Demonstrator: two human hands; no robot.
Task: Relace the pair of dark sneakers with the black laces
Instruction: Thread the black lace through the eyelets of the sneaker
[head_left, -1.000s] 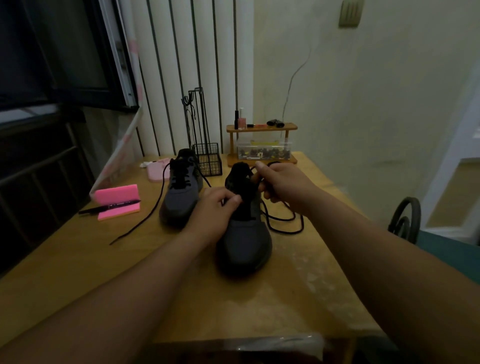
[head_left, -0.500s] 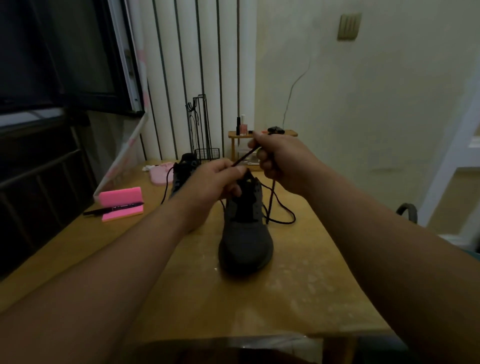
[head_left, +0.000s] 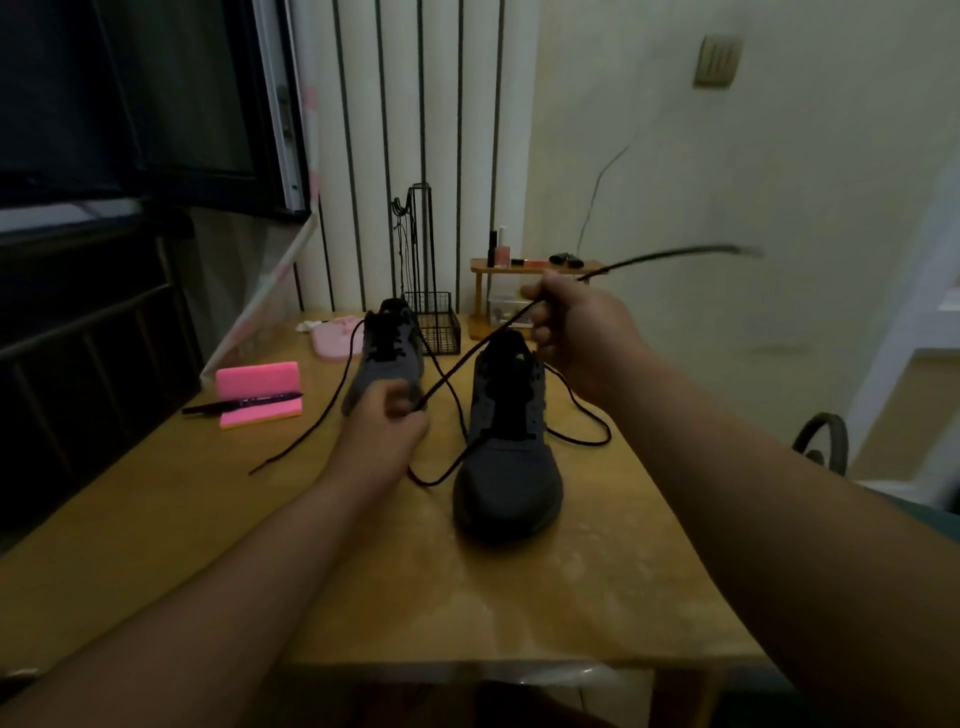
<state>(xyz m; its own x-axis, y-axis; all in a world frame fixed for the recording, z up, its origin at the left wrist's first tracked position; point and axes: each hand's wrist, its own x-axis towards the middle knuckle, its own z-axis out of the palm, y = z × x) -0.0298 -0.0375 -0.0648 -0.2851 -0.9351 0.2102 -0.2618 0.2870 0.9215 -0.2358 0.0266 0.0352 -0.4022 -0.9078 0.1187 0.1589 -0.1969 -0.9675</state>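
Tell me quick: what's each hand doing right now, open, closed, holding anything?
Left hand: closed, pinching the black lace.
Right hand: closed round the same lace, higher up.

A room in a home, seen across a wooden table (head_left: 519, 597). We read it as domestic from the small wooden shelf (head_left: 524, 268) of cosmetics with a pink bottle (head_left: 502, 255), the wire basket (head_left: 434, 323), the pink block (head_left: 258, 378) bearing a marker (head_left: 241, 403), the window frame (head_left: 280, 104), the plastered wall's switch plate (head_left: 718, 61), and a dark sneaker (head_left: 506, 478) on the tabletop.
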